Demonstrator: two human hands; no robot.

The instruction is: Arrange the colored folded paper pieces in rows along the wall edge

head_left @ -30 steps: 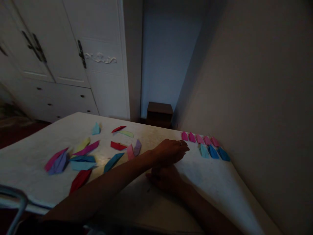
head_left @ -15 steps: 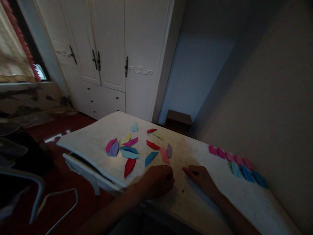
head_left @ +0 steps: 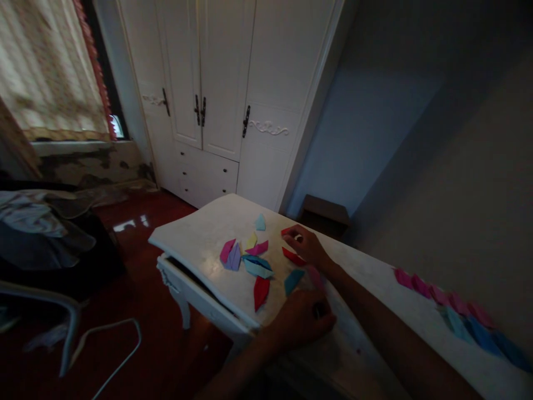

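My right hand (head_left: pixel 306 245) reaches across the table, thumb and fingertips closed at a small red folded paper piece (head_left: pixel 285 231) near the far edge. Just below those fingers lies another red folded piece (head_left: pixel 293 256). My left hand (head_left: pixel 303 320) is curled near the front edge; whatever it may hold is hidden. Close to it are a blue folded piece (head_left: pixel 293 281) and a pink one (head_left: pixel 315 276), blurred and partly covered by my arm. Further left lie a red piece (head_left: pixel 261 292), a light-blue one (head_left: pixel 258 268), a purple one (head_left: pixel 232 258) and a magenta one (head_left: pixel 257 248).
The white table (head_left: pixel 195 233) has a drawer front along its left side. Pink and blue folded papers (head_left: pixel 437 294) stand in rows by the right wall. A white wardrobe (head_left: pixel 216 111) and a brown box-like stand (head_left: pixel 325 214) are behind. Chair tubing (head_left: pixel 69 316) is at lower left.
My right hand has moved forward and left, from beside my left hand to the far red paper piece. The view has swung left. My left hand stays curled near the front edge.
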